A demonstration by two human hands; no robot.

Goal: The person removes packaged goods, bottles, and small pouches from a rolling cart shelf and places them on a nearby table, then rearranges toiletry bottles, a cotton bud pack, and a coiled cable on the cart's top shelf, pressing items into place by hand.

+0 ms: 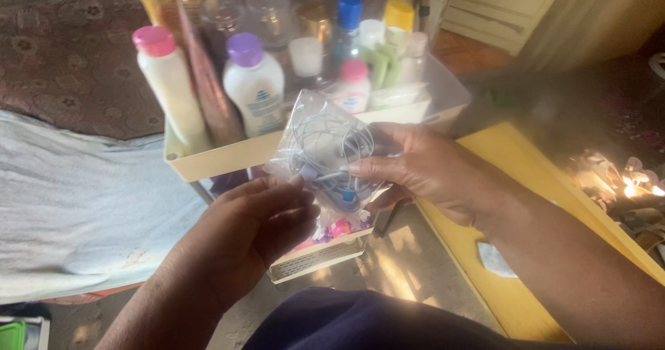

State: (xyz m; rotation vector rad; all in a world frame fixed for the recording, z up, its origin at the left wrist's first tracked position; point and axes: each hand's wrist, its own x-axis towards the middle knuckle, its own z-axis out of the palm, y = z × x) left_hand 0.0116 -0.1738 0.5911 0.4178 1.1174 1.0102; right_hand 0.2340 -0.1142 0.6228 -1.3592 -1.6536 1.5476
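Two hands hold one clear plastic bag (325, 153) in the head view, the only view supplied. Inside the bag lies a coil of thin pale cable with small blue parts; what the blue parts are cannot be told. Left hand (260, 229): positioned at the near-left lower edge of the bag, fingers curled and closed on that edge, fingertips touching the plastic. Right hand (422, 166): positioned at the right side of the bag, thumb (370, 168) laid across the front face, remaining fingers behind, pinching the bag closed between them. Bag position: held in the air between both hands, directly in front of a cream-coloured organiser tray (228, 157) and above its lower shelf (315, 256). Bag orientation: long axis runs from near-left up to far-right, tilted, with the top corner just in front of a white bottle with a purple cap (253, 87). Both hands are in contact; the right hand covers more of the bag. Further items in the tray: a white bottle with a pink cap (166, 83) at left, and several smaller bottles behind. A yellow table (526, 184) stands at right; a pale cloth (83, 204) lies at left.
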